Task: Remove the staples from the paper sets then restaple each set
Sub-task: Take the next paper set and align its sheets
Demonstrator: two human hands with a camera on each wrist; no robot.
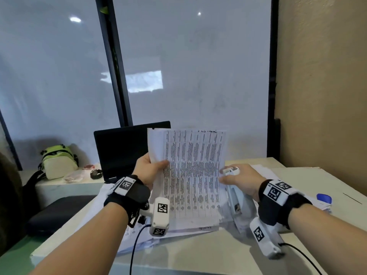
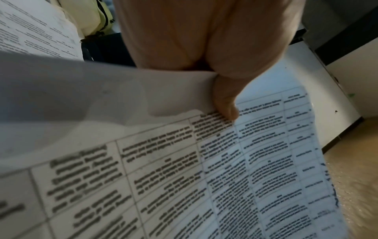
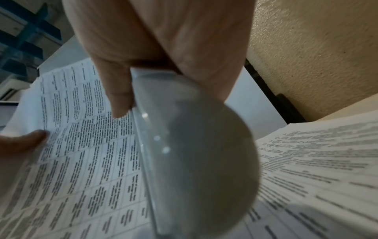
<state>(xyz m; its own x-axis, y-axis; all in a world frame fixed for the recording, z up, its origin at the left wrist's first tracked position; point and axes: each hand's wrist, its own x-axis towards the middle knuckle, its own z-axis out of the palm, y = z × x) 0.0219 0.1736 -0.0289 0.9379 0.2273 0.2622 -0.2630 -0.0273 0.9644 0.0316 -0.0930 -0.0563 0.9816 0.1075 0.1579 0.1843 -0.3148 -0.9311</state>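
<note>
A set of printed pages with a table (image 1: 190,175) is held upright over the desk. My left hand (image 1: 151,169) pinches its left edge, thumb on the front; the left wrist view shows that thumb (image 2: 227,103) pressing the paper set (image 2: 184,177). My right hand (image 1: 238,179) grips a white stapler (image 1: 236,199) at the set's right edge; its far end and the set's right edge are too blurred to tell apart. In the right wrist view the stapler (image 3: 194,161) fills the middle, with the paper set (image 3: 81,145) to its left. More printed sheets (image 1: 178,229) lie flat on the desk beneath.
An open black laptop (image 1: 121,151) stands behind the papers. A green and white bag (image 1: 59,161) and a watch (image 1: 96,173) lie at the back left. A blue and white object (image 1: 323,199) lies at the right. Another printed stack (image 3: 317,161) lies right of the stapler. A beige wall (image 1: 321,76) closes the right side.
</note>
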